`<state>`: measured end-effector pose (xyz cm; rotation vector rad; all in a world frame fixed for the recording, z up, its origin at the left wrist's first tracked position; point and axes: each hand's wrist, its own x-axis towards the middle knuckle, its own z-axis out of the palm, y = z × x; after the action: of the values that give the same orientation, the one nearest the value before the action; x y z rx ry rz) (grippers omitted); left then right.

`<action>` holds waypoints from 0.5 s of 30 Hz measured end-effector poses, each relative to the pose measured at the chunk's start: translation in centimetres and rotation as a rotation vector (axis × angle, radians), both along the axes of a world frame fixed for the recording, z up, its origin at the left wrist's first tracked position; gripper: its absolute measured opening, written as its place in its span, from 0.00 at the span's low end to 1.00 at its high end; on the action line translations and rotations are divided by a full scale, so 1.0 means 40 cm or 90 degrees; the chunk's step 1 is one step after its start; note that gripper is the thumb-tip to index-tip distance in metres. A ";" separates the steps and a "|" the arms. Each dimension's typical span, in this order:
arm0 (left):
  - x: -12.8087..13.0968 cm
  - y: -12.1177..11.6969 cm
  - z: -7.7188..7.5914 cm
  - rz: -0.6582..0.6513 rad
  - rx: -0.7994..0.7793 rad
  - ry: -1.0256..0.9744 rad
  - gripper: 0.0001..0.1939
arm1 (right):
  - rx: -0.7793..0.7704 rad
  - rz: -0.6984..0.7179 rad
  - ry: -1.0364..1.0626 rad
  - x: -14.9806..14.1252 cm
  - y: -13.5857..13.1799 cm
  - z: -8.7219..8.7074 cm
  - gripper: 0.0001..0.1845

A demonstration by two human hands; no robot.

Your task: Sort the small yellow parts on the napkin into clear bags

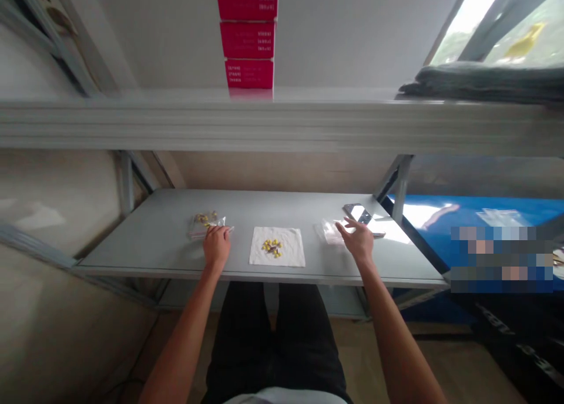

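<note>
On the left of the grey table, my left hand [217,246] has its fingers curled at the near right edge of a clear plastic bag [196,230]. Small yellow and brown pieces [205,217] show in that bag. My right hand [359,242] hovers by another clear plastic bag [330,232], its thumb and fingers apart; whether they touch the bag I cannot tell. Between my hands lies a white cloth [288,257], flat, with several small yellow and dark brown pieces [272,247] gathered in its middle.
Behind my right hand lies a dark phone-like device [358,212] with a shiny surface. A shelf beam [282,125] crosses above the table, carrying stacked red boxes [249,43] and folded dark fabric [480,81]. To the right stands a blue surface [427,216].
</note>
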<state>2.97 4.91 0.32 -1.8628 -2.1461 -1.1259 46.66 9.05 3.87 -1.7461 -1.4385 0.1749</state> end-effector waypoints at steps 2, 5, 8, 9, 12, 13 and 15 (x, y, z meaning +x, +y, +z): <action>0.014 0.014 0.003 0.005 0.041 -0.078 0.10 | 0.016 -0.076 -0.075 -0.033 -0.015 0.008 0.27; 0.034 0.038 -0.002 0.001 0.120 -0.257 0.09 | 0.048 -0.013 -0.068 -0.112 -0.023 0.022 0.25; 0.056 0.055 -0.015 -0.018 0.139 -0.414 0.18 | 0.007 0.205 -0.055 -0.218 0.000 0.038 0.15; 0.064 0.058 -0.018 -0.028 0.138 -0.465 0.21 | -0.003 0.272 -0.064 -0.258 0.013 0.045 0.13; 0.087 0.055 -0.015 -0.078 0.136 -0.595 0.24 | -0.047 0.492 -0.120 -0.392 0.054 0.071 0.12; 0.094 0.051 -0.011 -0.098 0.133 -0.607 0.24 | -0.056 0.518 -0.127 -0.437 0.066 0.080 0.12; 0.103 0.043 -0.003 -0.140 0.119 -0.618 0.24 | -0.083 0.544 -0.129 -0.519 0.083 0.093 0.12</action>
<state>7.11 6.63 0.21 -1.6572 -2.0600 -2.5827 25.89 12.37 7.57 -1.1577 -2.2950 0.5596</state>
